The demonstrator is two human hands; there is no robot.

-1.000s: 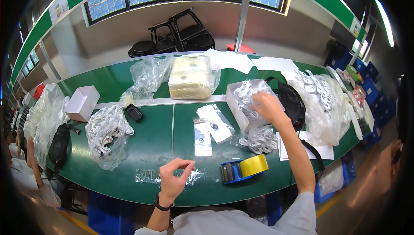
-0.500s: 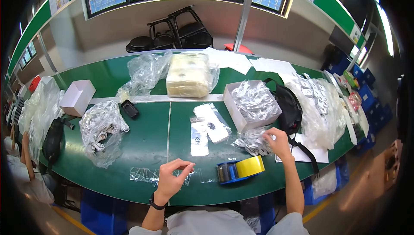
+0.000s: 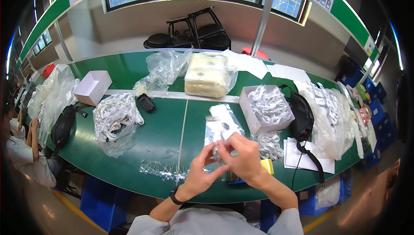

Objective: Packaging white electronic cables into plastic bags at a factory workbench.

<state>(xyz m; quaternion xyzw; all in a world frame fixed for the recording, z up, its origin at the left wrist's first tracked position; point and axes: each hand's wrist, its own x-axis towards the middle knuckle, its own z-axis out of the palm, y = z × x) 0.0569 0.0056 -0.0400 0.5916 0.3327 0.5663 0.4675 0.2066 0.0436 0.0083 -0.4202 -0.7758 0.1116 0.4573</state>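
Over the front of the green table, my left hand (image 3: pixel 199 172) and my right hand (image 3: pixel 246 159) meet with fingers pinched together. Between their fingertips is a small greyish-white thing (image 3: pixel 217 152), mostly hidden, whose kind I cannot make out. Just beyond lie flat clear bags with white contents (image 3: pixel 226 116), partly covered by my hands. A loose pile of coiled white cables (image 3: pixel 270 145) lies to the right of my right hand. Behind that wrist, a tape dispenser with yellow tape (image 3: pixel 267 166) is largely hidden. Strips of clear film (image 3: pixel 159 169) lie left of my left hand.
An open box of white cables (image 3: pixel 254 125) stands right of centre, beside a black pouch (image 3: pixel 301 116). Bagged cables (image 3: pixel 114 123), a white box (image 3: pixel 92 89) and a wrapped yellowish stack (image 3: pixel 207 75) are further off. Another person (image 3: pixel 32 148) sits at far left.
My right hand has left the cable pile and moved left to meet my left hand, which has moved right and slightly up. A small thing now shows between them. The whole view has shifted.
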